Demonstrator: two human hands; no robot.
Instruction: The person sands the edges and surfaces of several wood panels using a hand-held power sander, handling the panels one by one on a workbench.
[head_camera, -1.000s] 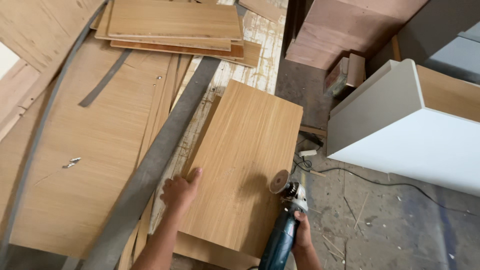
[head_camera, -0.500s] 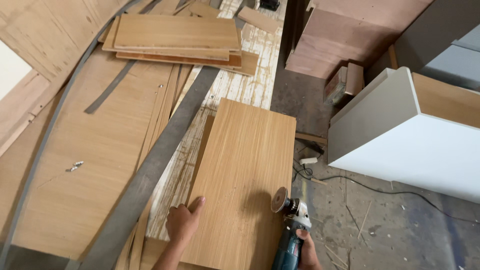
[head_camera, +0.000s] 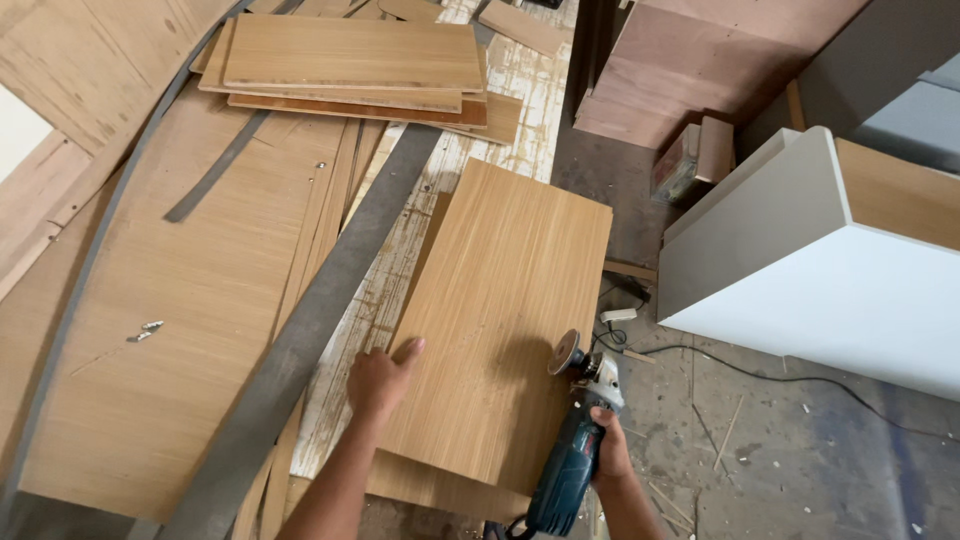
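While the right hand (head_camera: 612, 455) is wrapping its fingers tight round the body of a blue-green angle grinder (head_camera: 572, 450) at the near right edge of the bench (head_camera: 520, 75), the grinder's disc (head_camera: 566, 351) is sitting right at the right-hand edge of a wood-grain panel (head_camera: 505, 320), touching or just off it, cannot tell which. The left hand (head_camera: 382, 380) is lying flat on the near left edge of that panel, fingers loosely spread, thumb pointing up the board, gripping nothing. The panel is lying on the bench's right side, tilted a little, overhanging the right edge, with another board showing under its near end. Just left of the left hand a long grey strip (head_camera: 310, 330) is running diagonally across the bench. Further left a big plywood sheet (head_camera: 190, 320) is carrying two small screws (head_camera: 145, 331). At the far edge a stack of short boards (head_camera: 350, 70) is resting. Off the bench to the right, a white cabinet (head_camera: 830, 270) is standing on the floor, a black cable (head_camera: 760, 370) trailing beside it.
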